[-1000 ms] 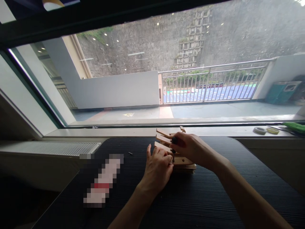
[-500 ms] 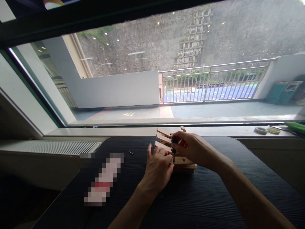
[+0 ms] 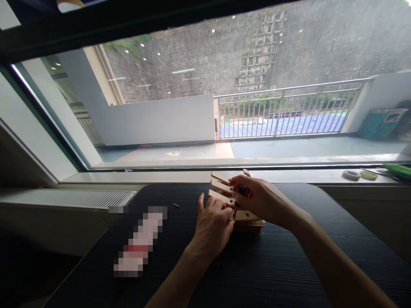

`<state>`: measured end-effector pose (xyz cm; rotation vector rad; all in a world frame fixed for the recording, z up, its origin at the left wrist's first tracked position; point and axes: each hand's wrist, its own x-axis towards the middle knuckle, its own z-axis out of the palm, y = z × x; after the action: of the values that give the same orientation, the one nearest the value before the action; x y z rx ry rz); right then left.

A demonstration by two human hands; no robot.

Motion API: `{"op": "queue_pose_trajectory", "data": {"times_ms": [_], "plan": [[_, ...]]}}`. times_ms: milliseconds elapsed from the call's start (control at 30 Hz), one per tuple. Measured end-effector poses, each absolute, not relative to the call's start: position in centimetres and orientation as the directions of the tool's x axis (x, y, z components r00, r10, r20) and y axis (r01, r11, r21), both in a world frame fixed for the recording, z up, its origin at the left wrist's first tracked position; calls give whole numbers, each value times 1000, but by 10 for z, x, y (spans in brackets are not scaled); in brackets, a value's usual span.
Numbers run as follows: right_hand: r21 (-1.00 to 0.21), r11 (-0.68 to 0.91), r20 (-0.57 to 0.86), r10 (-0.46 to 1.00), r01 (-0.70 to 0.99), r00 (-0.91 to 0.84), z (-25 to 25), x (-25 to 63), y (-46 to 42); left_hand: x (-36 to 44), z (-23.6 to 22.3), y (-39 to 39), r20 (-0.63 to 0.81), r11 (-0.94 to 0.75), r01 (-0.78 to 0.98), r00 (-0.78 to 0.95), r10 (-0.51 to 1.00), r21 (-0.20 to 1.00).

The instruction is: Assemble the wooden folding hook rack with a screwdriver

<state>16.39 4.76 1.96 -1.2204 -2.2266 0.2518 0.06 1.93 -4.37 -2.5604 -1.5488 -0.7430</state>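
My right hand is closed around a screwdriver with a black and red handle. Its thin shaft points down, slightly tilted, to the nearest slat of a wooden slatted piece. Several pale slats with dark holes stick out to the left and back. My left hand presses on the near left of this piece, its thumb and fingertips beside the screwdriver's tip and its little-finger side raised. Whether a screw sits under the tip is hidden by the fingers.
Everything rests on a black wood-grain table. A small metal screw-like piece and a blurred-out pale strip lie to the left. Tape rolls and a green item are on the windowsill at right.
The screwdriver's handle has tipped to the right and turned within my right hand, whose fingers have shifted around it. My left hand and the wooden piece stay in place.
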Motion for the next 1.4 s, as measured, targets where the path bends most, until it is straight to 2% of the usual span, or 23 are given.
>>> {"op": "queue_pose_trajectory", "data": {"times_ms": [233, 433, 800, 1133, 1400], "plan": [[-465, 613, 380, 790, 639, -481, 24, 163, 44, 1, -44, 19, 428, -496, 846, 381, 819, 195], [-488, 604, 385, 797, 631, -465, 25, 164, 45, 1, -43, 19, 429, -497, 845, 382, 819, 197], [-400, 564, 429, 812, 723, -396, 18, 162, 52, 1, -45, 19, 431, -500, 843, 383, 817, 199], [-513, 587, 365, 809, 626, -460, 29, 165, 41, 1, -44, 19, 432, -493, 847, 375, 820, 200], [-484, 619, 386, 785, 619, -484, 26, 165, 45, 0, -45, 19, 431, -497, 846, 382, 817, 193]]}}
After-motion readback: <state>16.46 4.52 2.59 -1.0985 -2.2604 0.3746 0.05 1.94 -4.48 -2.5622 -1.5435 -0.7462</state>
